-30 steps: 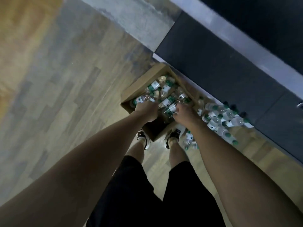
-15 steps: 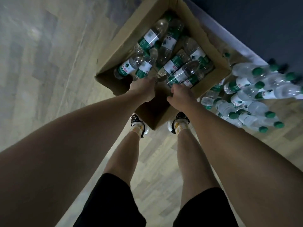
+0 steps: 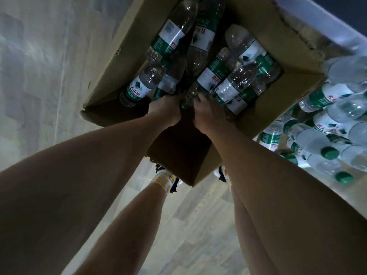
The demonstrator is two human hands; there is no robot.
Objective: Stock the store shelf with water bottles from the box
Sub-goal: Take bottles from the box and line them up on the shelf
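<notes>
- Open brown cardboard box [image 3: 111, 62] on the pale wood-plank floor [image 3: 39, 56], at 12 o'clock from the feet.
- Clear plastic water bottles with green-and-white labels [image 3: 210, 78] lie jumbled inside.
- More green-capped bottles [image 3: 325, 139] lie outside, at the box's 3 o'clock.

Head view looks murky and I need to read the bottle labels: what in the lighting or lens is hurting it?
Head view: dim light overall; the cardboard box casts its near inner corner into deep shadow; wide-angle stretch bulges the forearms; the bottles outside the box at the right edge smear; labels inside the box show but stay soft.

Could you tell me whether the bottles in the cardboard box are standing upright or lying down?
Lying down: the bottles rest on their sides, criss-crossed, inside the open cardboard box.
</notes>
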